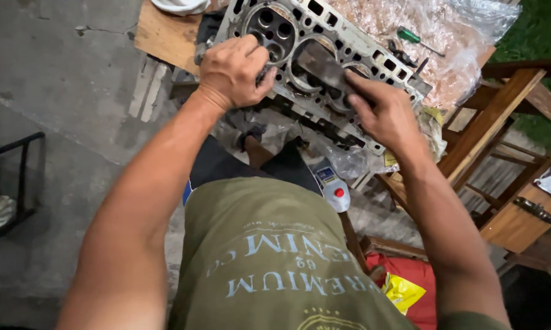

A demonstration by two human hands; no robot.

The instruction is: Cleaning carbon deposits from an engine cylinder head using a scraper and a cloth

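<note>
A grey metal engine cylinder head (348, 27) with round combustion chambers lies tilted on a wooden table (165, 36). My left hand (234, 70) is closed on one end of a flat dark scraping block (321, 66) that lies across the head's face. My right hand (382, 110) presses its fingers on the block's other end. Both forearms reach forward over my green shirt.
Crumpled clear plastic sheeting (446, 30) with a green-handled screwdriver (410, 36) lies behind the head. A wooden frame (501, 116) stands at right. A white bottle with a red cap (334, 186) sits below the table. A red and yellow bag (410, 287) lies on the concrete floor.
</note>
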